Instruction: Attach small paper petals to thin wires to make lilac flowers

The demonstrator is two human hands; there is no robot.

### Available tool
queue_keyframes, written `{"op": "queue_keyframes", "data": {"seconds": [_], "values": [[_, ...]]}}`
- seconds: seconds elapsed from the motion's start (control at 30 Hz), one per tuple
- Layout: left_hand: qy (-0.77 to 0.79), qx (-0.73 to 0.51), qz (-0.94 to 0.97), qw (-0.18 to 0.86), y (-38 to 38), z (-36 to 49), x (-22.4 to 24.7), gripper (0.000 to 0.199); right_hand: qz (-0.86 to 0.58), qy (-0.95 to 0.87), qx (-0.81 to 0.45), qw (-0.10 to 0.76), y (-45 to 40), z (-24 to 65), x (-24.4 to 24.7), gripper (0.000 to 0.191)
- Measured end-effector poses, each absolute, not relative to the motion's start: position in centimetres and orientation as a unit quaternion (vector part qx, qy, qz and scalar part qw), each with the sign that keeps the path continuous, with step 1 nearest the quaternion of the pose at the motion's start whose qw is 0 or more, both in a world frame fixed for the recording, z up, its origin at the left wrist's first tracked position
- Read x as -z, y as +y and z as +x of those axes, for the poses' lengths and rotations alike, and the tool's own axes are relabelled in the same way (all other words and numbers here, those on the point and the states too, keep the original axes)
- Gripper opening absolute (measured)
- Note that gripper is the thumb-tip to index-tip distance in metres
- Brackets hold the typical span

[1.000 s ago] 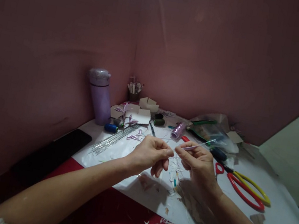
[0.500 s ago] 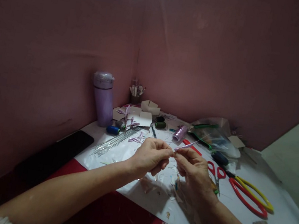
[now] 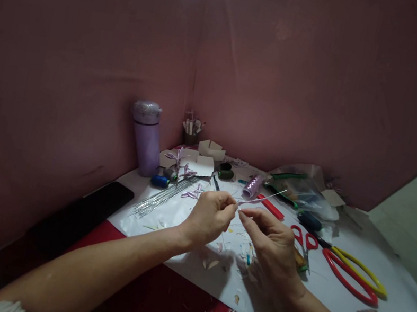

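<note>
My left hand (image 3: pixel 211 215) is closed in a pinch on one end of a thin purple strip on a pale wire (image 3: pixel 262 199). The strip slants up to the right, and its bare tip points over the table. Just to the right, my right hand (image 3: pixel 274 243) has thumb and forefinger tips close together. Anything between them is too small to make out. A narrow gap separates the two hands. Beyond my left hand lie purple thread-wrapped sprigs (image 3: pixel 192 192) and a bundle of silvery wires (image 3: pixel 160 198).
A purple bottle (image 3: pixel 145 139) stands by the wall, near a blue thread spool (image 3: pixel 160 181) and a black phone (image 3: pixel 85 212). Rightward lie a shiny purple thread spool (image 3: pixel 253 186), small red scissors (image 3: pixel 303 238), large red-and-yellow-handled scissors (image 3: pixel 352 275) and green-handled pliers (image 3: pixel 287 176). Scraps litter the white sheet (image 3: pixel 205 284).
My hands have drawn slightly apart at the fingertips. The purple strip now lies lower and flatter, nearer my left fingers. The view has shifted a little.
</note>
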State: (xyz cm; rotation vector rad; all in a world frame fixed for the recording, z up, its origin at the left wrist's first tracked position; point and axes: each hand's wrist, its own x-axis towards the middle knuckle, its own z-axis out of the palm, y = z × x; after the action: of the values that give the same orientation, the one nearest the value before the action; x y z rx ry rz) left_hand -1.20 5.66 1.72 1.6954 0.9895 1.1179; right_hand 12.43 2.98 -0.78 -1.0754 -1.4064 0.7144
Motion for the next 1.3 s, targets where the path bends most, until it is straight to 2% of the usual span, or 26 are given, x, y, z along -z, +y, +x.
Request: {"op": "queue_keyframes", "data": {"seconds": [0.2, 0.4, 0.53, 0.6, 0.73, 0.8, 0.9, 1.0, 1.07, 1.13, 1.2, 1.3], "values": [[0.404, -0.424, 0.753, 0.3, 6.4, -1.8, -1.4, 0.018, -0.489, -0.672, -0.204, 0.518, 2.9, 13.1, -0.2, 0.013], [0.406, -0.291, 0.858, 0.124, 6.5, -2.7, -2.5, 0.022, -0.472, -0.805, 0.054, 0.355, 3.4, 16.9, -4.2, 0.01], [0.406, -0.233, 0.881, 0.068, 6.4, -3.0, -3.3, 0.025, -0.445, -0.822, 0.109, 0.339, 3.7, 18.1, -5.3, 0.013], [0.374, -0.224, 0.891, 0.127, 6.3, -3.2, -3.7, 0.023, -0.445, -0.816, 0.081, 0.36, 3.8, 18.2, -5.4, 0.014], [0.265, -0.202, 0.834, 0.44, 6.1, -3.6, -4.6, 0.013, -0.459, -0.753, -0.123, 0.455, 4.4, 18.0, -5.1, 0.012], [0.243, -0.197, 0.764, 0.564, 6.1, -3.7, -4.9, 0.014, -0.457, -0.697, -0.236, 0.499, 4.8, 17.8, -4.6, 0.011], [0.245, -0.244, 0.682, 0.645, 6.0, -3.7, -5.0, 0.018, -0.452, -0.654, -0.318, 0.516, 5.4, 17.3, -3.2, 0.011], [0.257, -0.328, 0.635, 0.651, 6.1, -3.3, -4.7, 0.017, -0.444, -0.658, -0.344, 0.502, 5.5, 16.2, -1.5, 0.011], [0.289, -0.38, 0.629, 0.614, 6.3, -2.9, -4.4, 0.016, -0.433, -0.67, -0.362, 0.483, 4.9, 15.2, -0.7, 0.01], [0.34, -0.422, 0.654, 0.529, 6.5, -2.7, -4.0, 0.015, -0.425, -0.691, -0.36, 0.462, 4.1, 14.4, -0.4, 0.01], [0.385, -0.438, 0.713, 0.39, 6.8, -2.8, -3.7, 0.015, -0.423, -0.717, -0.321, 0.452, 3.2, 14.0, -0.8, 0.011], [0.414, -0.375, 0.805, 0.199, 6.9, -3.4, -3.7, 0.016, -0.441, -0.75, -0.196, 0.453, 2.7, 14.6, -2.3, 0.012]]}}
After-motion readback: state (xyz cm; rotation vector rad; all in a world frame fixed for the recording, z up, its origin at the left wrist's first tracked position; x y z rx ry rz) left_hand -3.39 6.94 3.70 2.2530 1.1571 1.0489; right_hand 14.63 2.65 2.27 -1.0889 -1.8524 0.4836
